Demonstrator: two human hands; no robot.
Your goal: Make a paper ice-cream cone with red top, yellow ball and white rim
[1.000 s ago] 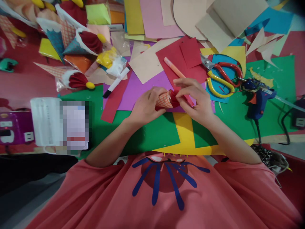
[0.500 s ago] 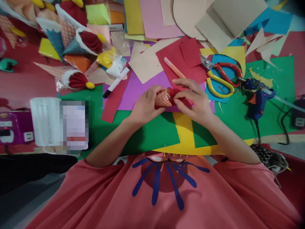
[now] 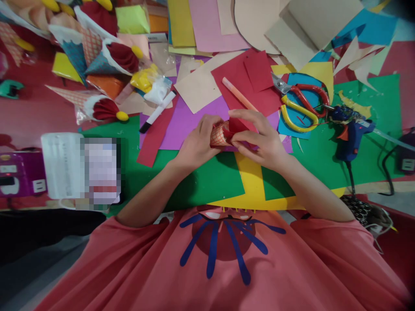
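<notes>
Green paper (image 3: 207, 177) covers the desk (image 3: 34, 116) beneath my left grip (image 3: 200, 137), which wraps the checked cone (image 3: 219, 135) sideways, seemingly steadying its mouth for my right grip (image 3: 264, 139), pinching the red piece (image 3: 239, 125) there.

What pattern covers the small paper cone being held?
The small paper cone has orange checks on cream, best seen in the head view.

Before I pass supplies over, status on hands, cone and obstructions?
Left hand: grip around checkered cone. Right hand: at its mouth, on red piece. Orange marker lying just beyond; scissors farther right.
</notes>
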